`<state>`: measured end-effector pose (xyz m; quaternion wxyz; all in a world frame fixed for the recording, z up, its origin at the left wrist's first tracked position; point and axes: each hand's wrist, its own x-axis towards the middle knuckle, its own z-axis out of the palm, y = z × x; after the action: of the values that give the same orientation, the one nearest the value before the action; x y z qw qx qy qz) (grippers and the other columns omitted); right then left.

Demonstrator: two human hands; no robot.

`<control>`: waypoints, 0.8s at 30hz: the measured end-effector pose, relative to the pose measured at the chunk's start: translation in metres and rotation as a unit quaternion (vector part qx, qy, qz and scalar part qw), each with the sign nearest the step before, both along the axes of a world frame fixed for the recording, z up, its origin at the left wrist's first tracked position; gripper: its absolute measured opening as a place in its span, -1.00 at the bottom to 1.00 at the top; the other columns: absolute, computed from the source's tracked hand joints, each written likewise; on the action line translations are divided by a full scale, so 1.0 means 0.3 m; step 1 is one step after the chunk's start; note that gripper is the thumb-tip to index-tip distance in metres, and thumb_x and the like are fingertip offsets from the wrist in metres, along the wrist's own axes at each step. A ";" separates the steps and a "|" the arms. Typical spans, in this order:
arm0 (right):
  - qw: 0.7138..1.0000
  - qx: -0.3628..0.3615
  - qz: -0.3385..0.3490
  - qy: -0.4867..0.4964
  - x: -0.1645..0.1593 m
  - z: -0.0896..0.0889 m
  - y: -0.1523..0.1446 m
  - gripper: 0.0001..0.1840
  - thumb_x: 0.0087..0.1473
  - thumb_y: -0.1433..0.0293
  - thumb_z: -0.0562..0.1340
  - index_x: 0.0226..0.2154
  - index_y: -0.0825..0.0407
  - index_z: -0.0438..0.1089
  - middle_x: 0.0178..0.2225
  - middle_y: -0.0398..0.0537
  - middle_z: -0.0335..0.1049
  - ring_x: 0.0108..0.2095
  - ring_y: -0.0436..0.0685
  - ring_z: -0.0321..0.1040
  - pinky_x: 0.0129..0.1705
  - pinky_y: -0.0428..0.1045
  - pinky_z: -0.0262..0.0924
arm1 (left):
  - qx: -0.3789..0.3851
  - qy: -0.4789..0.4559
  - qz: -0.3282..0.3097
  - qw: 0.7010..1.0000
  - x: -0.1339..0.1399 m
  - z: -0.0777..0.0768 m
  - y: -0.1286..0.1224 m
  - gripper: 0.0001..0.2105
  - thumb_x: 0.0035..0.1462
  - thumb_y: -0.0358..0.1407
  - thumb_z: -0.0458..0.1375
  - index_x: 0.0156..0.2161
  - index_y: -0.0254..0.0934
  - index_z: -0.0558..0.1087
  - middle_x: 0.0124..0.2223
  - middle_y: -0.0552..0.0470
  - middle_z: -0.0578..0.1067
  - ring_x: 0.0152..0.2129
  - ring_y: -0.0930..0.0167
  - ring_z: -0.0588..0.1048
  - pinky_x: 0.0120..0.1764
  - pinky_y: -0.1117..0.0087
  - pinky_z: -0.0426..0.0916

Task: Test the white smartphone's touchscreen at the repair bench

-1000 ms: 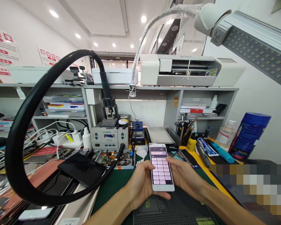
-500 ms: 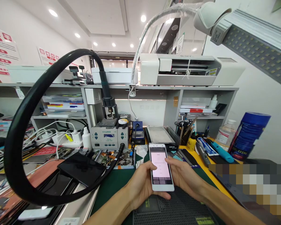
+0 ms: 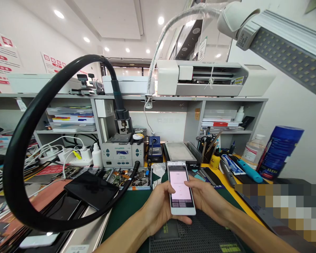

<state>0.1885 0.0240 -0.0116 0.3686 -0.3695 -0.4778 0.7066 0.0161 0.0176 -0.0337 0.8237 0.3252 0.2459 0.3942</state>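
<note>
A white smartphone [image 3: 183,207] is held upright in front of me, its screen lit with a pale pink panel above dark keys. My left hand [image 3: 159,202] grips it along the left edge, thumb over the screen and a finger showing below the bottom edge. On the right edge, my right hand [image 3: 204,193] steadies the phone with its thumb at the screen. The fingers behind the phone are hidden. Beneath my hands lies a black textured mat [image 3: 200,232] on a green work surface [image 3: 121,218].
A thick black hose [image 3: 13,151] loops across the left, from a grey hot-air station [image 3: 118,154]. Nearby are a tray of small parts [image 3: 121,177] and a black flat panel [image 3: 92,189]. At right stand a blue can [image 3: 279,151] and a clear bottle [image 3: 254,151]. An LED lamp [image 3: 289,52] hangs above.
My right thumb has shifted slightly left over the screen, and my left thumb has moved slightly. The phone stays in place, with the same pink panel showing.
</note>
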 end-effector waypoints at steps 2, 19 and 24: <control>1.000 0.002 -0.001 -0.001 -0.003 0.001 0.001 -0.60 0.18 0.29 0.17 0.06 -0.01 0.39 -0.16 0.00 0.57 -0.20 0.20 0.43 -0.13 0.06 0.24 | 0.000 0.001 0.002 1.000 0.001 -0.002 -0.001 -0.54 0.01 -0.34 0.03 0.06 -0.39 0.41 -0.24 -0.17 0.51 -0.36 0.21 0.54 -0.42 0.18 0.53; 1.000 -0.008 -0.024 -0.006 -0.011 -0.001 0.002 -0.59 0.11 0.38 0.25 0.04 -0.01 0.40 -0.14 0.00 0.58 -0.16 0.23 0.48 -0.09 0.11 0.28 | 0.001 -0.009 -0.009 1.000 -0.004 -0.012 0.000 -0.51 0.00 -0.31 0.01 0.07 -0.41 0.41 -0.24 -0.18 0.52 -0.35 0.20 0.54 -0.42 0.17 0.52; 1.000 -0.009 -0.029 -0.009 -0.011 -0.002 -0.002 -0.63 0.08 0.38 0.27 -0.01 -0.02 0.43 -0.14 0.00 0.58 -0.17 0.23 0.48 -0.08 0.12 0.28 | -0.002 -0.007 -0.008 1.000 -0.001 -0.012 0.000 -0.50 -0.02 -0.30 0.02 0.06 -0.42 0.40 -0.25 -0.19 0.51 -0.36 0.19 0.54 -0.42 0.17 0.51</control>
<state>0.1852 0.0233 -0.0123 0.3812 -0.3928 -0.4643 0.6963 0.0158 0.0175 -0.0373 0.8290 0.3228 0.2386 0.3893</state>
